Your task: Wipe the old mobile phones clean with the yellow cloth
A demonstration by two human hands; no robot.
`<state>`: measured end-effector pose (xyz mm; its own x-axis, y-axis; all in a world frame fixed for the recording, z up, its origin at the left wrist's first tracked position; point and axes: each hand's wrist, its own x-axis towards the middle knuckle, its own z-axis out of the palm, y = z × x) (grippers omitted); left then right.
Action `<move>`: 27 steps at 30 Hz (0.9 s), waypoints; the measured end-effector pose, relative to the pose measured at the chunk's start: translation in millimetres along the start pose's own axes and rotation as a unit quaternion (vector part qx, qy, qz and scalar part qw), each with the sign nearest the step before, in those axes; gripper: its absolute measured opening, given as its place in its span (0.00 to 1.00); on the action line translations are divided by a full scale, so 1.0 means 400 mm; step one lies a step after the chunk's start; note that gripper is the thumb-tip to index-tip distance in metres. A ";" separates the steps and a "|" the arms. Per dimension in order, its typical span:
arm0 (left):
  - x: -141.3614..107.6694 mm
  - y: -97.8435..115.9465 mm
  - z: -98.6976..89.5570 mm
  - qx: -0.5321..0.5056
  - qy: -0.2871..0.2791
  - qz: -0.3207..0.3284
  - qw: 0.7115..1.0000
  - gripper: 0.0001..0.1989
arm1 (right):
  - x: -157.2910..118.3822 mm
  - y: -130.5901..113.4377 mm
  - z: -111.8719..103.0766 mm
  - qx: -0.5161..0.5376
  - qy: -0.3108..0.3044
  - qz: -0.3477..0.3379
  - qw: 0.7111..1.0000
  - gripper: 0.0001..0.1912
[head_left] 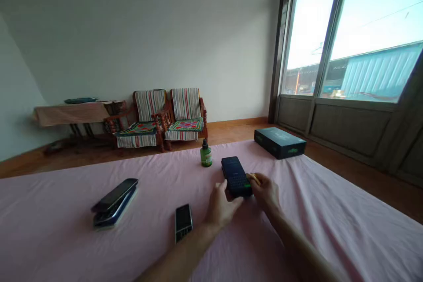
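Note:
A dark smartphone [236, 176] lies on the pink cloth, its lit screen showing what looks like a keyboard or keypad. My left hand [220, 207] grips its lower left side, with thumb and forefinger at the edges. At the phone's right edge, my right hand [267, 191] is closed on a small yellowish thin object [254, 178], too small to identify; its tip is close to or touching the phone. Left of my left forearm lies a keypad mobile phone [183, 220], partly covered by that arm.
A green bottle [206, 156] with a black top stands beyond the smartphone. A dark box [280, 142] sits at the cloth's far right edge. Stacked phones [115, 202] lie at left. Two wooden armchairs [185, 116] and a covered table [71, 114] stand by the wall; windows are at right.

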<state>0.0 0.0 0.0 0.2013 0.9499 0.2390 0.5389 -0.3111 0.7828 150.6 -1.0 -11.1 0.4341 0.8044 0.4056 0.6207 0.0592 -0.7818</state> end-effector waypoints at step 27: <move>0.060 0.015 -0.031 0.144 0.052 -0.049 0.987 0.28 | -0.004 -0.012 0.008 0.060 0.023 0.014 0.998 0.18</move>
<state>-2.0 21.3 17.6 0.0599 0.9693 0.2386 0.7655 -0.1980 0.6122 144.9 -0.5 -9.6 0.4824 0.7785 0.4017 0.5261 0.1091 -0.8434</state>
